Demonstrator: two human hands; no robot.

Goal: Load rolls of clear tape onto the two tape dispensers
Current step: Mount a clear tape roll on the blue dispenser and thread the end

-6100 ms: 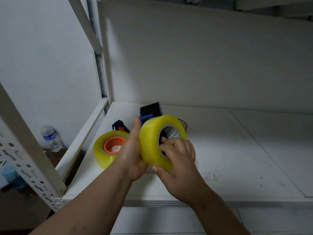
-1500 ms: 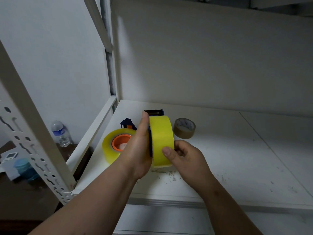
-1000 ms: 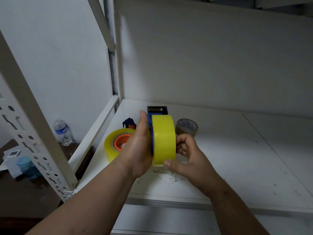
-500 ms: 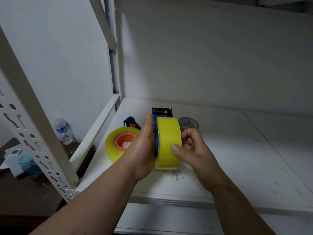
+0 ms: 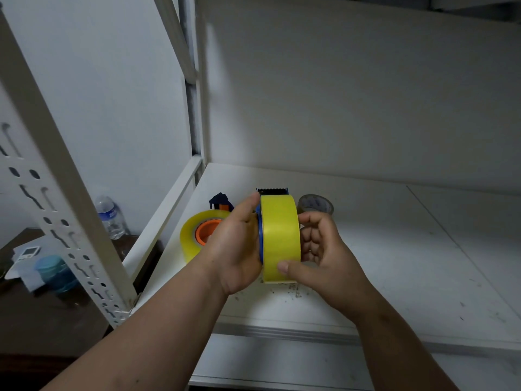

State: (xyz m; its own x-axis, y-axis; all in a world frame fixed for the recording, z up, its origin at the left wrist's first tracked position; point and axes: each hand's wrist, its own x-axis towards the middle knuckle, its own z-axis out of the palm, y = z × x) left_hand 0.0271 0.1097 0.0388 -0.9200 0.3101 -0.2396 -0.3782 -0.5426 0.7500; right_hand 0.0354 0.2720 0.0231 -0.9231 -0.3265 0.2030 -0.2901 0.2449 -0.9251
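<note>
I hold a yellowish clear tape roll [image 5: 279, 235] edge-on over the white shelf [image 5: 394, 249]. It sits against a blue tape dispenser [image 5: 273, 191] whose toothed blade sticks up behind the roll. My left hand [image 5: 235, 249] grips the dispenser on the roll's left side. My right hand [image 5: 318, 255] cups the roll's right side, thumb on its lower rim. A second dispenser [image 5: 219, 201] with an orange hub [image 5: 207, 231] lies on the shelf to the left, with another clear roll [image 5: 191, 238] around the hub.
A small brown tape roll [image 5: 317, 204] lies on the shelf behind my right hand. White perforated rack posts [image 5: 64, 210] stand at the left. A water bottle [image 5: 110, 218] and a blue-lidded jar [image 5: 55, 272] sit below, outside the rack. Small debris speckles the shelf.
The roll has gone from tilted and loose in both hands to edge-on against the blue dispenser. Over the last second my right fingers shifted along its right side.
</note>
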